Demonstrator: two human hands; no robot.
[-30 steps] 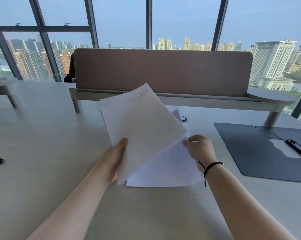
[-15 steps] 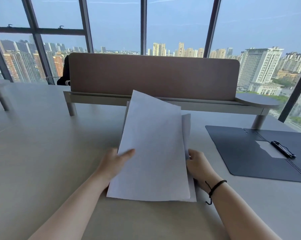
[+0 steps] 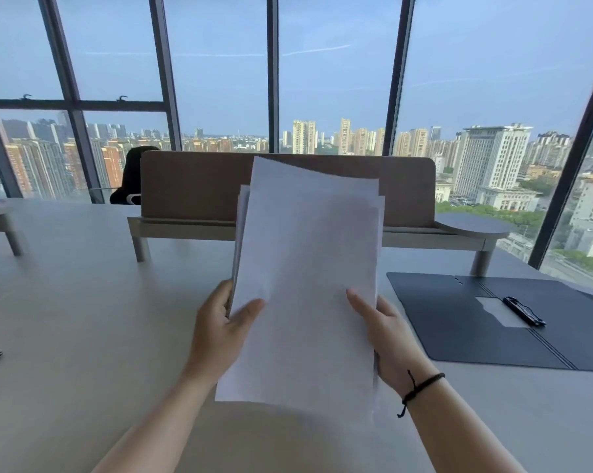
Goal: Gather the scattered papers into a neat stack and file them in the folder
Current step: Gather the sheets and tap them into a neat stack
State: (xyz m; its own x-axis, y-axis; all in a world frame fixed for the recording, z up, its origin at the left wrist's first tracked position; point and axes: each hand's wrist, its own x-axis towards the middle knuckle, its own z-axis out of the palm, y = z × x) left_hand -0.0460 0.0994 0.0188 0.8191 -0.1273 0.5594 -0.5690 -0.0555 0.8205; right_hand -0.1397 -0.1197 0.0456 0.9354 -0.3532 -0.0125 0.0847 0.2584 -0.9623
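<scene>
Papers (image 3: 308,285) held upright above counter (image 3: 83,319), centre of view, sheets loosely aligned, edges of back sheets showing at top and left. Left hand (image 3: 220,332) clamped on left edge of papers, thumb across front sheet. Right hand (image 3: 387,336) clamped on right edge, thumb on front sheet, fingers hidden behind; black cord (image 3: 421,387) on wrist. Folder (image 3: 459,322) lies open flat on counter to right, well apart from papers, black clip (image 3: 523,310) on its inner face. Tan divider panel (image 3: 199,186) behind.

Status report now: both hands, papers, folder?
Left hand and right hand grip paper stack, lifted, edges uneven. Folder open on right. Path clear.
</scene>
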